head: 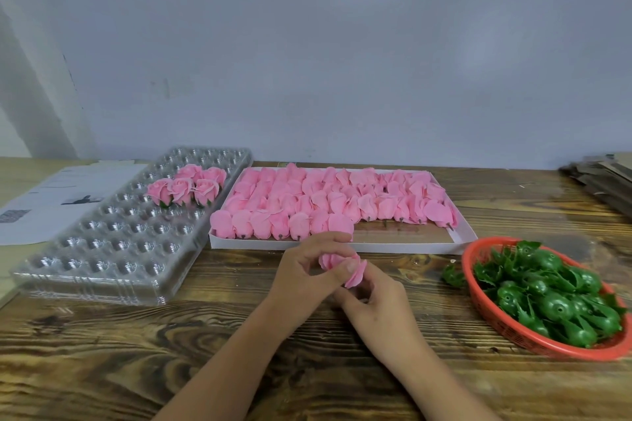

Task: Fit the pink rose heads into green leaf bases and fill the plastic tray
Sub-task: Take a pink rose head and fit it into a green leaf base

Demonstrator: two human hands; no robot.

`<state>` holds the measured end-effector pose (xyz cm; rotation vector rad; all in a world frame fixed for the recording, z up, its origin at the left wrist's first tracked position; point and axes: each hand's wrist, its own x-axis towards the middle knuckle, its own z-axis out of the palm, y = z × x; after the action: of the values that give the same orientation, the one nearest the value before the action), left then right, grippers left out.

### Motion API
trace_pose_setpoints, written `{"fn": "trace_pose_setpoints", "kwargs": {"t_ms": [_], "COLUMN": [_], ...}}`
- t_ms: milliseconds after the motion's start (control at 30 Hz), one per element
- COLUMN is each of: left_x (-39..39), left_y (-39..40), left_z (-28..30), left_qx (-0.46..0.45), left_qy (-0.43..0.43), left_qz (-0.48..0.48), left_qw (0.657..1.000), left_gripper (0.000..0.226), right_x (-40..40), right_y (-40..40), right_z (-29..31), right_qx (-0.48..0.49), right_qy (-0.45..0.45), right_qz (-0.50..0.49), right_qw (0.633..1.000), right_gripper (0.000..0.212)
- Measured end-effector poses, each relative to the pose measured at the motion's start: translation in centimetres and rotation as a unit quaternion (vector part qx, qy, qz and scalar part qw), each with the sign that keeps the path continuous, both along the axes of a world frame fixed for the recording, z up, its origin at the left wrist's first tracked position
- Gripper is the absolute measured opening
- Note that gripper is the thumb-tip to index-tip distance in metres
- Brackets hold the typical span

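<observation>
While both hands meet over the wooden surface, a single pink rose head sits between them, just in front of the white box, which serves as the landmark for everything else. The left hand curls its fingers and thumb round the near-left side of that rose head, and the right hand pinches it from below and the right, so both hands are grasping the flower; whether a green base is already under it cannot be told. Inside the white box lie rows of loose pink rose heads, stems pointing toward the person, with a bare strip of the box floor at its front right. To the left of the box, touching or nearly touching its side, lies the clear plastic tray, and five finished roses stand in cups near its far end. Beyond the tray, farther left of the box, are printed paper sheets. To the right of the box and nearer the person stands a red basket heaped with green leaf bases; one stray leaf base lies on the surface between the basket and the box.
</observation>
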<state>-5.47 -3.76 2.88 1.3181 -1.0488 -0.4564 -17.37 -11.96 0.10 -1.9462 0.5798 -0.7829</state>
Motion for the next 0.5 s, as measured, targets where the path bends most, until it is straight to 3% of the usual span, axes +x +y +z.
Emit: {"fn": "trace_pose_setpoints", "kwargs": {"t_ms": [500], "left_x": [-0.25], "left_y": [0.15], "left_z": [0.17], "left_qx": [0.005], "left_qy": [0.053], "left_qz": [-0.032], "left_qw": [0.998], "left_gripper": [0.020], "right_x": [-0.07], "right_y": [0.01], "right_z": [-0.11], "right_qx": [0.005], "right_qy": [0.020], "right_qz": [0.008], "right_qw": [1.000], "right_gripper": [0.017]}}
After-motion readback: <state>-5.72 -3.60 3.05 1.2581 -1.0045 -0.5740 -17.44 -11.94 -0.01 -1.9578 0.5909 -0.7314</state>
